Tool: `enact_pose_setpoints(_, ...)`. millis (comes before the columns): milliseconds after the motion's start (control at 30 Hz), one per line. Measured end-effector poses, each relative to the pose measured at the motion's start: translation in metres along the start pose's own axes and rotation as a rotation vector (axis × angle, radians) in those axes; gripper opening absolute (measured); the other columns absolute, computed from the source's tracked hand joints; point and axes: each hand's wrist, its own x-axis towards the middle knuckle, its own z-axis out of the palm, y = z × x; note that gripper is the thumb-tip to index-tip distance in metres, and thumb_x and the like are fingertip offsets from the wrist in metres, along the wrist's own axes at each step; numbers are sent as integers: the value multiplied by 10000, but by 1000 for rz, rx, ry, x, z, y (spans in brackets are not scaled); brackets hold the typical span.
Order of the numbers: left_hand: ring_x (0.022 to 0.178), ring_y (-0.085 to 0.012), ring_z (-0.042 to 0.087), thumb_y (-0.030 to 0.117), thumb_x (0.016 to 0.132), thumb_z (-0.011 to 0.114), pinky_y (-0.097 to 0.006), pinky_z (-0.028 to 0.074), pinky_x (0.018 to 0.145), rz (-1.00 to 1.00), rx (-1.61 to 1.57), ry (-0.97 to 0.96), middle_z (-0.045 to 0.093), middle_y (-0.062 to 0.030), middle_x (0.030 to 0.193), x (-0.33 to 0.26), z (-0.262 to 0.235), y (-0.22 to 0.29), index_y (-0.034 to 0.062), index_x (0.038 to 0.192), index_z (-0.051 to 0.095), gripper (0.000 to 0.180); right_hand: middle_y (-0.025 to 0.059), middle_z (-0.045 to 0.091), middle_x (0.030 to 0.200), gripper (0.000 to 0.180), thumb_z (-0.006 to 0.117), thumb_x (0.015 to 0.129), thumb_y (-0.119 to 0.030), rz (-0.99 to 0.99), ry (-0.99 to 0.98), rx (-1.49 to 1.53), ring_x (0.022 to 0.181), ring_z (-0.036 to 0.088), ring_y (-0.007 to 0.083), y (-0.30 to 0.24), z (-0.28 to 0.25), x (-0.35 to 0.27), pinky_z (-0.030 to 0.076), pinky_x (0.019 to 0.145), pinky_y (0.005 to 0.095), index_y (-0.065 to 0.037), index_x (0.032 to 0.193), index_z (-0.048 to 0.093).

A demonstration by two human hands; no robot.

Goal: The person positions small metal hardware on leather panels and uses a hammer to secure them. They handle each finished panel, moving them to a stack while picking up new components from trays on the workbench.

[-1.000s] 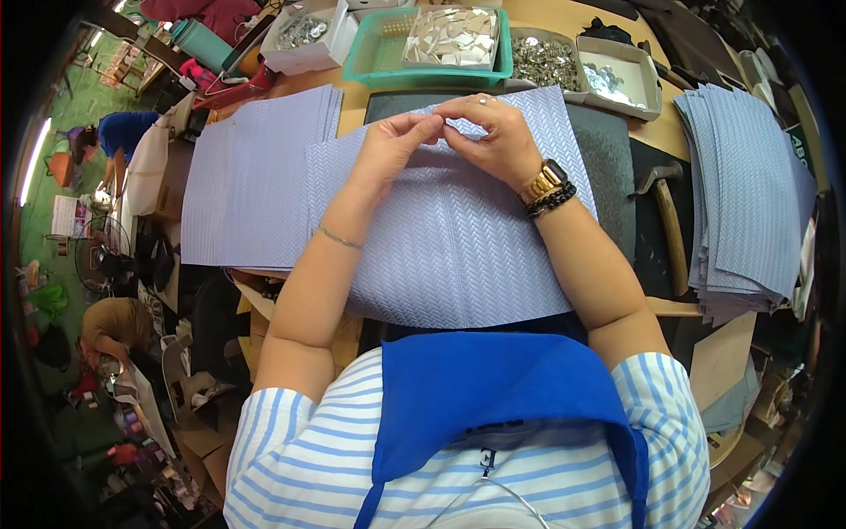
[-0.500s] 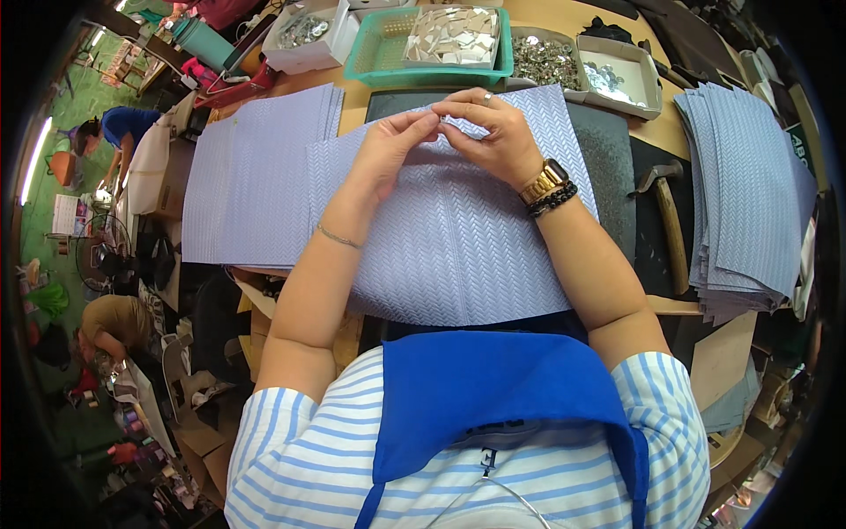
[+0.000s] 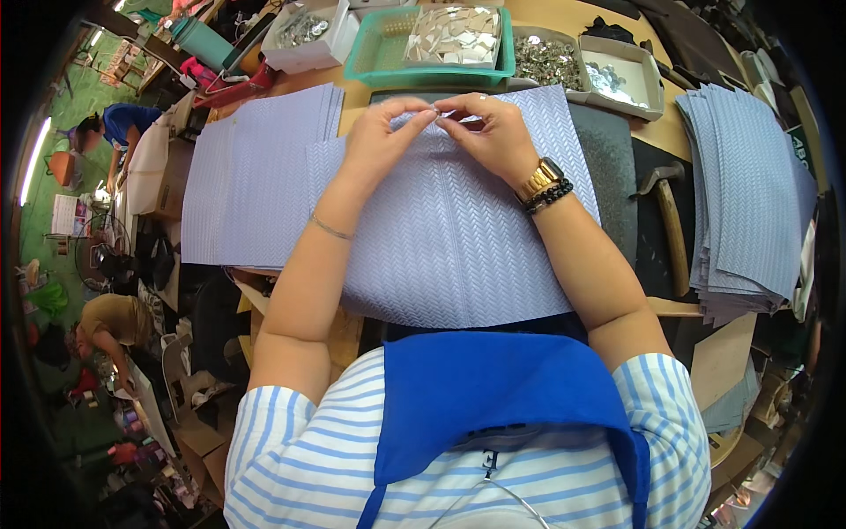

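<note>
My left hand (image 3: 385, 141) and my right hand (image 3: 493, 137) meet above the far edge of a pale lavender sheet with an embossed woven pattern (image 3: 458, 238). Thumbs and fingers of both are pinched together around a small metal piece (image 3: 436, 115), mostly hidden by the fingertips, so its exact kind is unclear. The sheet spreads beneath my forearms, over a dark grey slab (image 3: 608, 167), its near edge hanging toward my blue apron. It is not clear whether the fingers also grip the sheet's far edge.
Stacked lavender sheets lie left (image 3: 256, 185) and right (image 3: 749, 203). A wooden-handled hammer (image 3: 671, 220) rests right of the slab. Beyond stand a green basket (image 3: 374, 57) with pale pieces (image 3: 454, 35), a box of metal parts (image 3: 546, 62) and a white box (image 3: 630, 93). Two people work at far left.
My left hand and forearm have shifted slightly left, and its fingers have changed position around the small metal piece. My right fingers have curled in more. The sheet has barely moved.
</note>
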Motion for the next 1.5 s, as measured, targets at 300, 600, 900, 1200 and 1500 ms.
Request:
enact_pose_setpoints(300, 1029, -313, 666, 372, 848, 818, -391, 530, 923, 286, 916, 87, 714, -116, 1044, 4, -12, -4, 60, 1244, 737, 510, 70, 787, 999, 206, 815, 902, -106, 228, -79, -133, 893, 763, 148, 5, -1, -1, 613, 807, 288, -23, 1072, 732)
enact_pose_setpoints(600, 871, -156, 634, 181, 871, 815, -285, 507, 815, 47, 554, -56, 677, -34, 947, 25, -8, 13, 37, 1137, 654, 344, 84, 798, 939, 186, 816, 901, -128, 201, -59, -195, 840, 761, 150, 12, -7, -3, 607, 782, 293, -26, 1051, 774)
enact_pose_setpoints(900, 793, -13, 518, 87, 976, 725, -184, 406, 687, -81, 97, -150, 624, 43, 888, 32, -18, -1, 62, 1313, 572, 371, 145, 782, 936, 150, 788, 894, -159, 150, -92, -259, 840, 776, 256, 3, 3, -1, 611, 762, 352, -80, 1021, 784)
enact_pose_setpoints(1200, 895, -53, 594, 88, 936, 776, -196, 475, 787, -66, 94, -110, 657, -9, 1004, 28, -14, -6, 55, 1300, 575, 416, 101, 781, 954, 128, 773, 885, -185, -33, -114, -457, 904, 736, 289, 15, 9, 1, 587, 820, 398, -110, 985, 800)
enact_pose_setpoints(1500, 943, -156, 688, 125, 851, 839, -344, 485, 975, 171, 326, 16, 736, -12, 1056, 4, 4, 15, 77, 1289, 636, 485, 14, 782, 981, 305, 828, 832, -197, -119, 48, -629, 1073, 708, 244, 12, 3, 2, 400, 1148, 547, -156, 1129, 773)
